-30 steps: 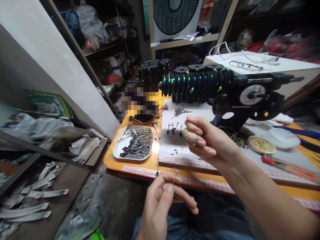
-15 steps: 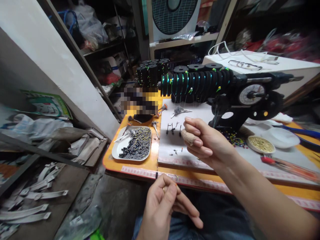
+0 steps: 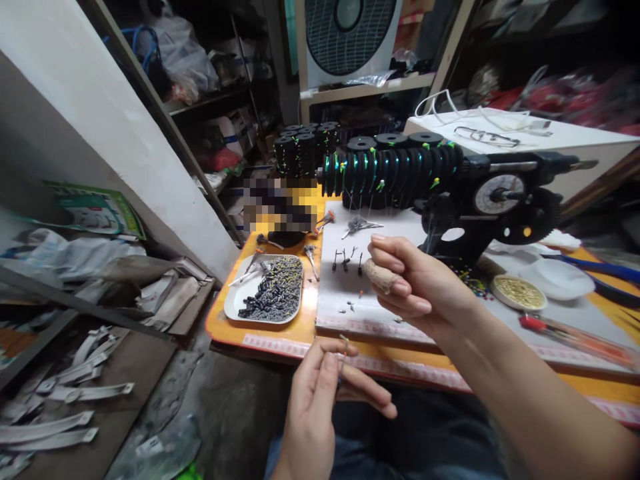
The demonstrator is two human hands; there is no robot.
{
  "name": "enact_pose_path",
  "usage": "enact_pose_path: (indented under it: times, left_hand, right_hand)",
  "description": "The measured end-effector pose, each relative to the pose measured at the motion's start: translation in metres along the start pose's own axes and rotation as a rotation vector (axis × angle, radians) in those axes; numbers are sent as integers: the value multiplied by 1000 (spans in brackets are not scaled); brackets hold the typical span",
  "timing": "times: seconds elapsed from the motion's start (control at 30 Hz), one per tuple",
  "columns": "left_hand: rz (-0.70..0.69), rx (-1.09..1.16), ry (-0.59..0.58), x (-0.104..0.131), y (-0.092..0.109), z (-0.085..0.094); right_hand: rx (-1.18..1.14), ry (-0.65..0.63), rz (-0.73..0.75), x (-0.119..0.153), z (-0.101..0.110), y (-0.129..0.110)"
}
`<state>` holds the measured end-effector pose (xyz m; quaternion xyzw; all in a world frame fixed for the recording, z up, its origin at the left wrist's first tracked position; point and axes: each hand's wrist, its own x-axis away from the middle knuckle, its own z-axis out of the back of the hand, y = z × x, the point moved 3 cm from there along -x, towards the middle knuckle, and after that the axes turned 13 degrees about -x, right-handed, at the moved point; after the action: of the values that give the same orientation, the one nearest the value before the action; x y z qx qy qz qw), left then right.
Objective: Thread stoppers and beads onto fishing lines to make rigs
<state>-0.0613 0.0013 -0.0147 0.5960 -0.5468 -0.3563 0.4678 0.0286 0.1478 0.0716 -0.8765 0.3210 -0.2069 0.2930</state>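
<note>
My left hand [image 3: 323,393] is low, in front of the table edge. Its thumb presses toward bent fingers, and a tiny pale bit shows at the fingertips, too small to name. Higher and to the right, my right hand [image 3: 413,280] hovers over the white board [image 3: 333,303], fingers curled in with a beige wrap [image 3: 379,275] around one of them. Whatever those fingers pinch is hidden. Beyond it, a black winding machine [image 3: 495,193] carries a row of black foam spools [image 3: 393,170] wound with fine line and small green-yellow pieces. Little dark pieces [image 3: 346,262] lie left of my right hand.
A white tray [image 3: 235,308] of small black cylinders stands on the orange table [image 3: 217,320]. To the right are a dish of gold-coloured bits [image 3: 520,293], a red cutter [image 3: 545,325] and blue-handled pliers [image 3: 605,267]. A boxy fan [image 3: 350,40] stands behind.
My left hand has shifted slightly left, with its index finger raised and stretched more. A small dark piece beside it is out of sight now. My right hand has barely moved.
</note>
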Motion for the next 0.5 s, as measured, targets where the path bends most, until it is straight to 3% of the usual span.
enact_pose_path:
  times: [0.2, 0.33, 0.4, 0.5]
  left_hand:
    - [-43, -429, 164, -7, 13, 8]
    - [-222, -733, 233, -20, 27, 8]
    - [-331, -722, 268, -29, 35, 4]
    - [-394, -523, 248, -45, 44, -4]
  right_hand:
    - [65, -47, -54, 3, -7, -3]
    - [112, -68, -85, 2, -12, -2]
    - [121, -75, -90, 1, -14, -1]
    - [125, -72, -89, -1, -15, 0]
